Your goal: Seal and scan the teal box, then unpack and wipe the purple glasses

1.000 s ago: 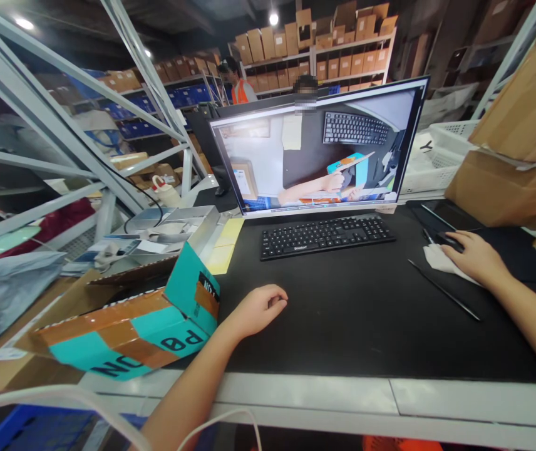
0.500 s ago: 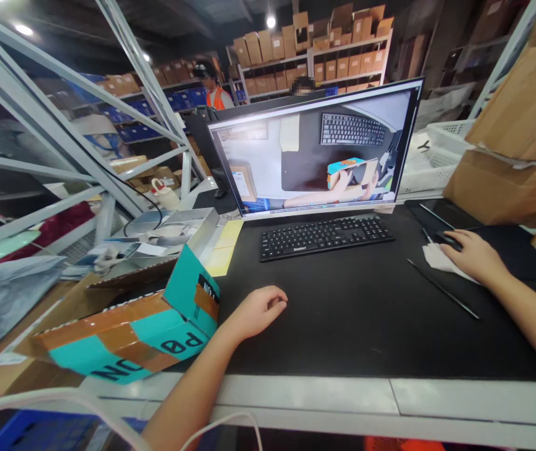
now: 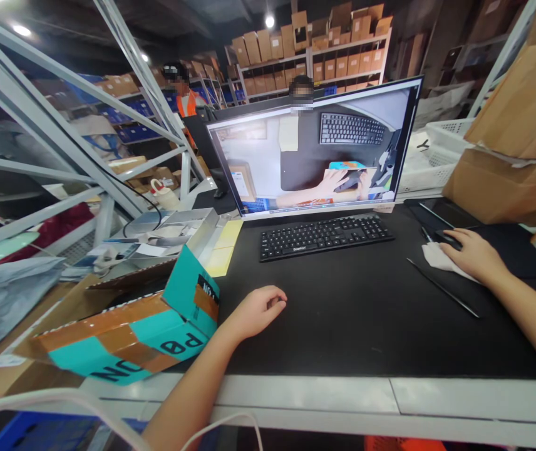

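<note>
- Right hand (image 3: 477, 254): closes over the black mouse (image 3: 450, 240), fingers lying on top of it. A crumpled white sheet (image 3: 446, 260) lies beneath the hand's near edge.
- Left hand (image 3: 256, 311): rests on the black mat (image 3: 334, 326) with fingers curled loosely inward. No object shows in it; the palm is hidden, so whether it grips anything cannot be told.
- Box (image 3: 155, 341): the teal box with brown tape sits at the left end of the desk, just beside the left forearm. Neither hand is on it.
- Done, as judged from the present layout: the mouse is in hand, the box stands open with one end flap (image 3: 190, 279) raised, and the monitor (image 3: 312, 147) displays an overhead picture of hands at a teal box.
- Not done: the box is not closed. The keyboard (image 3: 327, 238) lies untouched below the monitor.
- Undetermined: the box's contents, and whether any mouse button is pressed.
</note>
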Demonstrator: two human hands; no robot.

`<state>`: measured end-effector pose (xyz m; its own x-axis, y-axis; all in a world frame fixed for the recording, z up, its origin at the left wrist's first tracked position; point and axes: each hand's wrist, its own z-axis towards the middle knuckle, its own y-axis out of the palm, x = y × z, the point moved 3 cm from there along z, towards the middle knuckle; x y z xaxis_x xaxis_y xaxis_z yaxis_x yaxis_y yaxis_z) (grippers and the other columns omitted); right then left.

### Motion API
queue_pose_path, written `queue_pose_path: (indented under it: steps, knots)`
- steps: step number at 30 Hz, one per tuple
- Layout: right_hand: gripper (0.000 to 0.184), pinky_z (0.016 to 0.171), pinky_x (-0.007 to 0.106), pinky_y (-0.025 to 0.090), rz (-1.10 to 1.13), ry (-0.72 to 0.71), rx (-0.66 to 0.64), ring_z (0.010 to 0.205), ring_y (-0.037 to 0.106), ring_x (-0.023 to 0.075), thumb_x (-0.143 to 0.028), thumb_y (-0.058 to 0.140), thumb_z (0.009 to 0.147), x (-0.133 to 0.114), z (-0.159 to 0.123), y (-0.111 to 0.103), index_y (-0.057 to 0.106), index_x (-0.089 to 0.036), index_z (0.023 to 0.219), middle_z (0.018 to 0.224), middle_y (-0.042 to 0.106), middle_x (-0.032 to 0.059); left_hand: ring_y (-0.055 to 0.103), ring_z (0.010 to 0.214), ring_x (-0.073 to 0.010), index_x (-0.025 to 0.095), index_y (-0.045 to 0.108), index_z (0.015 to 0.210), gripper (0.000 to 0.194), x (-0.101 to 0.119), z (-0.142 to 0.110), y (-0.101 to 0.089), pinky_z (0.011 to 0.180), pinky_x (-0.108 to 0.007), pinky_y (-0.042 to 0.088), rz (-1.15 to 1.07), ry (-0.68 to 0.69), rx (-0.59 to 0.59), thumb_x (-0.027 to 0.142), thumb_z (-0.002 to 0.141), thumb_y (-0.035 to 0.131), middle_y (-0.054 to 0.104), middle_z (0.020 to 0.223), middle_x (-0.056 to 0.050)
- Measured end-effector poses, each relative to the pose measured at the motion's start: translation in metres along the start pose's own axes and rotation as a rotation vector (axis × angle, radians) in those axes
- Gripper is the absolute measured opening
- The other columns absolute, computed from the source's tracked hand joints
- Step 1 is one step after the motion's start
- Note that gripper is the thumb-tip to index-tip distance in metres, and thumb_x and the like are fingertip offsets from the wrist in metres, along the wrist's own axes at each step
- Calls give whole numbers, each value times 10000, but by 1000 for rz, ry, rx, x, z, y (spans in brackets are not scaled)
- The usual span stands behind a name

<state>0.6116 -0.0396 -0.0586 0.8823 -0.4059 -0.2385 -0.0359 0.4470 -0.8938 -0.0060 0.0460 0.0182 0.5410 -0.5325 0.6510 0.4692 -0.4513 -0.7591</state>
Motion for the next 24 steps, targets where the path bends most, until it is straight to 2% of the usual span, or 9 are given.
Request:
queue_pose_path:
  steps: [24]
  knots:
    - [645,1204,478,435,8,6,-11,1385,564,338,-576,472,938,1,-1,-1,689,-155,1375,1499,599,166,591,771,-170,186,729,1013,232,-1,-1,0,744,-293,454,0,7,7,349,954,575,656,857,-33]
